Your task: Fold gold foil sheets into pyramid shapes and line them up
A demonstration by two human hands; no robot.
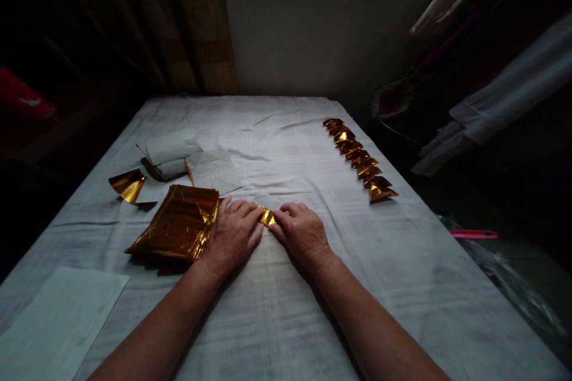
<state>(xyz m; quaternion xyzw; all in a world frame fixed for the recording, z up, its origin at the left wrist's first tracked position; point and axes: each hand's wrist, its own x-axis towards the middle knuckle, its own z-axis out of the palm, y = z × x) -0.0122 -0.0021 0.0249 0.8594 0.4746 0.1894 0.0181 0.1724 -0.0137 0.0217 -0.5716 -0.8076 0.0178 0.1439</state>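
From my end, the biggest thing is the table (277, 309), draped in a creased white cloth. A plain white sheet (58, 321) lies at its near left corner. Further in is a stack of gold foil sheets (179, 223), with a heap of white papers (172, 152) beyond it and one curled gold sheet (128, 184) off to its left. Along the right side runs a row of folded gold pieces (360, 159), overlapping one another. Both hands lie palm down at the middle. The left hand (232, 235) touches the stack's right edge, and the right hand (301, 232) is just beside it. Each hand's fingers are drawn close together and curled at the tips, gripping a small gold foil piece (267, 216) that shows only between the two sets of fingertips, down on the cloth. I cannot see the thumbs.
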